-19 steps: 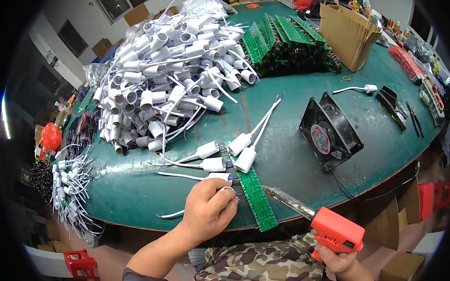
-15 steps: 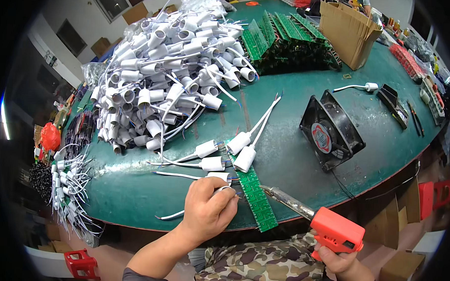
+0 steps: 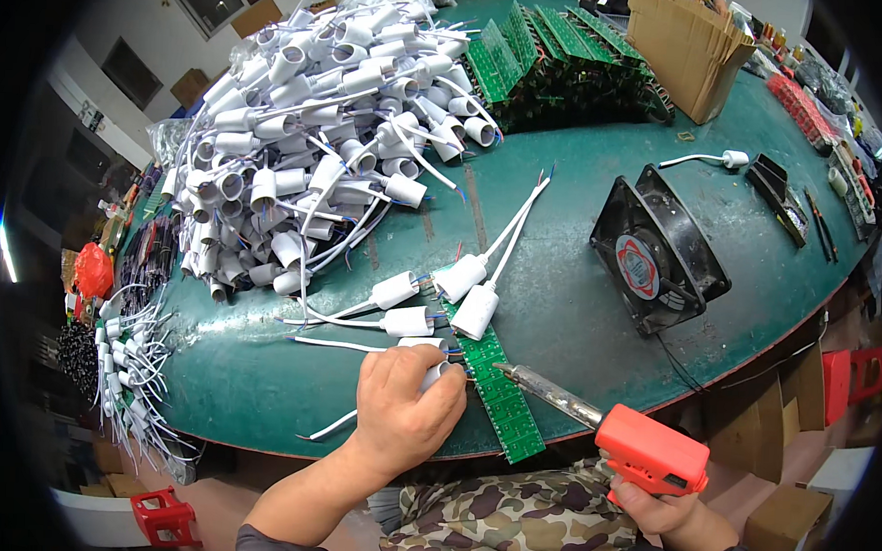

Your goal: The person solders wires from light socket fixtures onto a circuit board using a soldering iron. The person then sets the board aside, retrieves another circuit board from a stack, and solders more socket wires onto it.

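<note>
A long green circuit board lies near the table's front edge. My left hand is closed around a white lamp holder at the board's left side, and its wires reach the board. In my right hand is a red gun-shaped soldering iron, its tip just over the board's middle. Further up the left side, a white lamp holder and another lamp holder have their wire ends at the board. Two more white lamp holders rest across its far end, cables pointing away.
A big heap of white lamp holders fills the table's far left. Behind are stacked green boards and a cardboard box. A black fan stands right of the board, with a black tray and pliers beyond.
The iron's tip has shifted slightly left over the board. My left hand stays on the lamp holder, its fingers slightly turned. The view has shifted a little.
</note>
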Available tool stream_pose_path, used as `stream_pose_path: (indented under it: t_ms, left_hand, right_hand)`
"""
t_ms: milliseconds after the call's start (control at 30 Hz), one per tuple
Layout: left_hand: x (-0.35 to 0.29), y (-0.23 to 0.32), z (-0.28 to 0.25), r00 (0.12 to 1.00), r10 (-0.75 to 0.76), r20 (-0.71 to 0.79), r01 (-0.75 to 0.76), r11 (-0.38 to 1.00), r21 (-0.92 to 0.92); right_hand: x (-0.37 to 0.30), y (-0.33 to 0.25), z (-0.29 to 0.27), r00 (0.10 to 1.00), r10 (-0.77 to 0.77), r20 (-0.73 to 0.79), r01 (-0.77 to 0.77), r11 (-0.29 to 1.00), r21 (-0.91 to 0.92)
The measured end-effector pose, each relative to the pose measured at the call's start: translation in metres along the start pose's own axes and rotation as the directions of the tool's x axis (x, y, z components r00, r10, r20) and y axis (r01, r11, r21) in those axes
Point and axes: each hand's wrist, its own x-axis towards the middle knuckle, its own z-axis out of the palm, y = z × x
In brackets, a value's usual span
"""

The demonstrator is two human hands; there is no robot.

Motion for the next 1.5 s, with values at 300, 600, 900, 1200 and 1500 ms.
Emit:
stream_pose_path:
  t_ms: [300,600,900,1200,1500]
  left_hand:
    - [0.002,-0.001,0.001,0.999,0.027,0.032,-0.028,0.999,0.030]
    - [0.002,-0.002,-0.001,0.999,0.025,0.043,-0.026,1.000,0.010]
    - [0.002,-0.001,-0.001,0.998,0.027,0.048,-0.028,0.999,0.020]
    - [0.002,-0.001,0.000,0.999,0.028,0.043,-0.029,0.999,0.019]
    - [0.001,-0.002,0.000,0.999,0.024,0.040,-0.024,1.000,0.016]
  right_hand:
    - [0.030,-0.001,0.006,0.972,-0.206,0.110,0.224,0.958,-0.179]
    - [0.026,0.002,0.009,0.982,-0.153,0.110,0.176,0.956,-0.237]
    - [0.031,-0.004,0.009,0.972,-0.187,0.144,0.217,0.947,-0.236]
    - [0.028,0.001,0.012,0.971,-0.211,0.110,0.228,0.957,-0.181]
    - [0.024,-0.010,0.002,0.983,-0.091,0.156,0.114,0.983,-0.146]
